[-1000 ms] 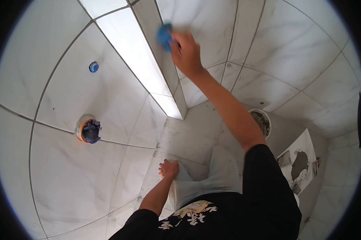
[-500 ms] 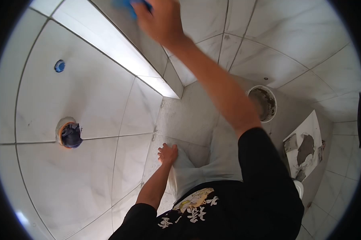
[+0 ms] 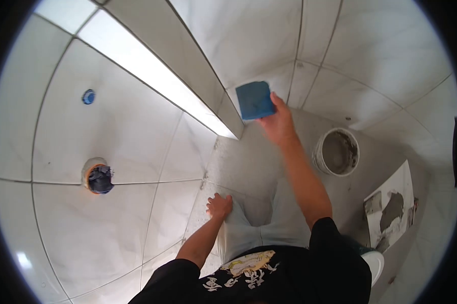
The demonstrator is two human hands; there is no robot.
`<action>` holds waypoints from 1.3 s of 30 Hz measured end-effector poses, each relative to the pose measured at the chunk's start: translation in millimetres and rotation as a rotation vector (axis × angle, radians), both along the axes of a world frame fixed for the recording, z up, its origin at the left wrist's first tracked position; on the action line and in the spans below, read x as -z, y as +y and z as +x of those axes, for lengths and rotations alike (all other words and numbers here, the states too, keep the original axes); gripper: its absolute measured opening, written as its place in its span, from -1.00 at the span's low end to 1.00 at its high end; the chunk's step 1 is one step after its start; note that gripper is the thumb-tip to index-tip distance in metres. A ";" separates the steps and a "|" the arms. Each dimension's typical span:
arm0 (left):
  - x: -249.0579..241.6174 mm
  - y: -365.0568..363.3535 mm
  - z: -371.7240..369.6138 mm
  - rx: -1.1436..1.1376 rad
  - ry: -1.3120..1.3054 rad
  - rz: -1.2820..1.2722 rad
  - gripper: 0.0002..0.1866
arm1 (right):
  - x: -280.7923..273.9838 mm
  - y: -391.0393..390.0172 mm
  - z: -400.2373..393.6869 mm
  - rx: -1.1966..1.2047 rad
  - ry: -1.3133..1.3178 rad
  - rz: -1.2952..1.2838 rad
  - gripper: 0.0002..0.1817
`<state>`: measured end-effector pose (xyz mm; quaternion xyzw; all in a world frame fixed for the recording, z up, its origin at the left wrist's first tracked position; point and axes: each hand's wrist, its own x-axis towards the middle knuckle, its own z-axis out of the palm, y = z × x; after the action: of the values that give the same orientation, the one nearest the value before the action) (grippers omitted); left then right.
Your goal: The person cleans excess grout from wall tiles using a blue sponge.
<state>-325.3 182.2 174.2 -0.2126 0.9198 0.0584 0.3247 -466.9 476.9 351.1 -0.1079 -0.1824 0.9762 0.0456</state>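
Observation:
A blue sponge, roughly square with greyish smears on its face, is in my right hand. My thumb lies along its right edge, and the other fingers are mostly hidden behind it. The sponge is held up in front of the tiled wall, just right of the end of a tiled ledge. My left hand rests on my knee with its fingers spread and slightly bent, holding nothing.
A white bucket with grey residue inside stands on the grey floor. To its right lies a white board bearing grey paste. The left wall has a pipe opening stuffed with dark material and a small blue plug.
My right hand has come down and right from the top of the ledge, bringing the sponge nearer to me and turning its flat face into view. My left hand stays on the knee.

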 end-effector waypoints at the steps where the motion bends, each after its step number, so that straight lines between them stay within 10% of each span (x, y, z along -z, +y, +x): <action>1: -0.7 -0.9 0.9 -0.006 0.029 0.001 -0.25 | -37.2 1.9 -7.5 0.037 0.145 0.228 -0.51; 6: 0.3 -7.2 2.9 -0.013 0.011 0.024 -0.24 | -243.5 -3.5 -32.5 0.527 0.588 1.224 -0.70; 10: -2.5 -6.5 5.4 0.002 0.050 0.043 -0.24 | -295.8 -29.9 -94.9 1.354 0.905 1.352 -0.65; 20: 3.5 -5.6 -0.5 0.020 0.030 0.036 -0.25 | 34.4 -77.1 -99.6 0.946 0.372 1.447 -0.57; 28: 3.7 3.0 -1.8 0.018 0.010 0.007 -0.22 | 185.1 -47.8 -47.2 0.512 0.075 1.683 -0.62; 30: 6.2 4.8 -4.3 0.029 0.026 -0.012 -0.22 | 170.8 -42.8 -44.6 0.367 -0.042 1.793 -0.66; 34: 8.0 2.6 -0.4 0.043 0.009 -0.003 -0.22 | 28.8 -46.9 -43.9 0.722 0.124 1.231 -0.57; 39: 9.9 2.3 -3.0 0.020 0.009 -0.003 -0.22 | 119.0 -106.7 -68.3 0.751 0.138 1.322 -0.63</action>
<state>-328.3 184.4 164.2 -0.2036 0.9234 0.0547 0.3207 -535.2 370.3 232.1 -0.0517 -0.6767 0.5874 0.4408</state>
